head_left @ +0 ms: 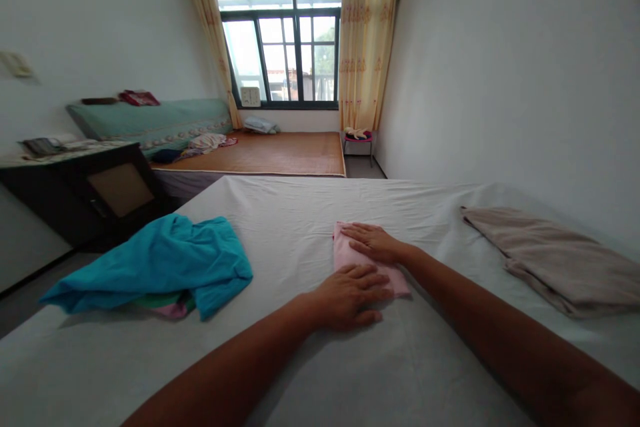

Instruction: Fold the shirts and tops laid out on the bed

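No readable text, label, brand, number or sign, faint dark marks on a pale square object [251, 97] at the foot of the window [295, 60], upper centre of the frame, too small and blurred to make out as figures or letters.

Under left hand [350, 297] and right hand [373, 241]: folded cloth [346, 255], plain pale pink. Left of hands: bunched cloth [165, 260], solid turquoise; green fabric [159, 301] and pink fabric [175, 310] beneath. Right: folded taupe cloth [555, 260]. Around: sheet [280, 227], white. Beyond: bed mat [285, 153], orange-brown; curtains [367, 53], yellow-orange, reddish motifs.
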A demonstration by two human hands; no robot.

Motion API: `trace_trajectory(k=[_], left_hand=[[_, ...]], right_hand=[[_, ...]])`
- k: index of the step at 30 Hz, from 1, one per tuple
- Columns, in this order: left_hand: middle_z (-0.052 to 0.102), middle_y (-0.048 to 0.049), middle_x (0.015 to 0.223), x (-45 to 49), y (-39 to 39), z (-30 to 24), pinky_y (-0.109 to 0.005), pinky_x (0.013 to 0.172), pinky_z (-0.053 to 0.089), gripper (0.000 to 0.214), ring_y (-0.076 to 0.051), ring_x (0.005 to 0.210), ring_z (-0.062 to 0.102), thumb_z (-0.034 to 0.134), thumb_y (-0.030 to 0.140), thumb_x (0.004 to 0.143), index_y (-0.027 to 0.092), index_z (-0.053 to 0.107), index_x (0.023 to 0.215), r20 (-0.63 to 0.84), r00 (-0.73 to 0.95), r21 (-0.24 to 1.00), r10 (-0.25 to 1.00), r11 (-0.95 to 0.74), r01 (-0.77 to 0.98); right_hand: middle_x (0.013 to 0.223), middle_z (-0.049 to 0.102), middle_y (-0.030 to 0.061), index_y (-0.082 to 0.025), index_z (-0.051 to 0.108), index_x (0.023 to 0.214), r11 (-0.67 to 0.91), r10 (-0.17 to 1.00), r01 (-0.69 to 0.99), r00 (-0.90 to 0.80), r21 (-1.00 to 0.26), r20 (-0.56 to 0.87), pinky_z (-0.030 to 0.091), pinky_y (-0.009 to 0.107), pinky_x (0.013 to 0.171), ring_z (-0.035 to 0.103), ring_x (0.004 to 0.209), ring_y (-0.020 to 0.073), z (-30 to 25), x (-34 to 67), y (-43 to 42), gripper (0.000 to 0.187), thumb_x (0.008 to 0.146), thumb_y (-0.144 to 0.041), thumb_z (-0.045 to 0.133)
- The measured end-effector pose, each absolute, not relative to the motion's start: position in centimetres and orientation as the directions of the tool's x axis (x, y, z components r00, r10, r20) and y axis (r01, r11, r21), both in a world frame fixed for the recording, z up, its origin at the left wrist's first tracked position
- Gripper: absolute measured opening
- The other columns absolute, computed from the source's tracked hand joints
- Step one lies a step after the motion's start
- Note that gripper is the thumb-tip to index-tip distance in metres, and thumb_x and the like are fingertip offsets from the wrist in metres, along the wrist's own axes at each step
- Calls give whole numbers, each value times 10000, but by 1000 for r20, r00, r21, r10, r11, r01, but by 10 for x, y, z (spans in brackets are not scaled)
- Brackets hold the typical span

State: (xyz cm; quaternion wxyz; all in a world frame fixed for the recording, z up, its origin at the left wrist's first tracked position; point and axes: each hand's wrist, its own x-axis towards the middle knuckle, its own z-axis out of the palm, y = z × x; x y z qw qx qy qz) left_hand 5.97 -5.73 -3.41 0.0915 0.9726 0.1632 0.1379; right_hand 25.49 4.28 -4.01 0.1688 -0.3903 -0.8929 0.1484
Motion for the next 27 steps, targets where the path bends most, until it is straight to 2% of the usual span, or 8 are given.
trace_trajectory(k=[4,7,10,13,15,20,24,27], left_hand=[[418,-25,1476,60,-56,-34,-445,1137,218,498,-270,1392,300,414,463,937,298,424,1406,225,912,209,344,-931,300],[419,-23,1475,60,-56,-34,-441,1137,222,506,-266,1388,308,408,467,938,296,412,1415,220,914,209,342,-931,298],[429,-14,1469,60,-58,-33,-435,1137,225,500,-261,1381,320,410,463,939,294,420,1410,219,913,204,344,-931,302],[440,-8,1462,60,-58,-32,-420,1138,227,475,-253,1382,319,402,439,949,287,440,1397,223,912,199,344,-932,303],[447,-10,1457,59,-58,-31,-420,1139,225,468,-253,1384,316,402,430,951,289,444,1396,230,911,198,343,-933,301],[478,-18,1432,60,-58,-31,-427,1135,235,456,-262,1366,346,411,401,949,277,466,1384,242,909,215,339,-932,290],[571,-15,1342,64,-59,-30,-414,1122,272,383,-247,1322,406,471,309,919,271,566,1288,302,896,262,325,-932,250],[648,-32,1227,66,-59,-27,-348,1090,343,341,-199,1250,484,471,232,907,228,610,1218,371,891,329,262,-934,138]], right_hand=[[1482,398,-20,-320,426,1417,569,819,749,-553,-340,152,196,407,1153,322,1384,199,-47,253,53,481,957,-444,357],[1442,464,26,-272,503,1365,498,867,807,-451,-318,214,209,419,1146,359,1363,209,-56,253,64,461,955,-419,354],[1355,554,102,-184,577,1274,416,893,832,-298,-368,337,253,422,1129,436,1305,222,-63,256,73,424,935,-332,371],[1342,541,175,-94,531,1285,339,900,843,-162,-417,405,280,448,1114,435,1300,247,-66,263,69,447,914,-270,355],[1357,517,180,-97,482,1316,283,911,815,-62,-506,408,304,454,1101,438,1296,258,-68,269,57,473,888,-282,400],[1376,493,171,-139,390,1343,108,967,445,160,-889,197,420,391,1022,508,1235,246,-65,273,8,619,794,-361,571],[1162,652,142,-140,541,1134,14,1000,96,-1,-995,14,525,357,857,621,1055,259,-50,267,-23,475,746,-392,647],[893,717,96,-132,606,960,-97,987,30,-124,-995,-100,550,334,682,665,821,243,-39,265,-31,394,715,-431,684]])
